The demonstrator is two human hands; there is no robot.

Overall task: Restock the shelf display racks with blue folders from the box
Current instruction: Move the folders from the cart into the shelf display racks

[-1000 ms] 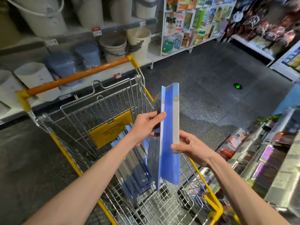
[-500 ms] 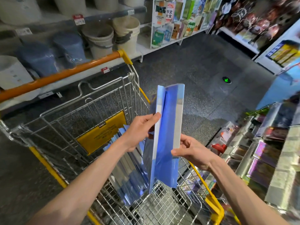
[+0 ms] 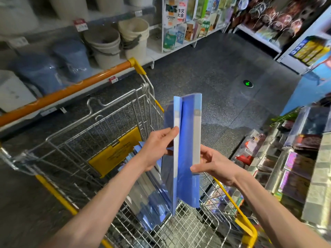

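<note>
Blue folders (image 3: 188, 140), two as far as I can tell, stand upright in the air over the wire shopping cart (image 3: 114, 111), spines toward me and clear of the stack of spare folders (image 3: 143, 201) that leans in the basket. My left hand (image 3: 157, 149) has its grip pinched on the left spine. My right hand (image 3: 214, 163) has its grip on the other folder's outer edge, thumb across the front. Against a second ago the hands have barely moved, and the pair sits at much the same height, a touch more splayed. What shifted is the view: it has swung right, so the cart handle (image 3: 71, 92) slid left and the display racks (image 3: 295, 158) show more. I judge the pick done and the carry to the racks beginning. The loose covers may fan apart.
</note>
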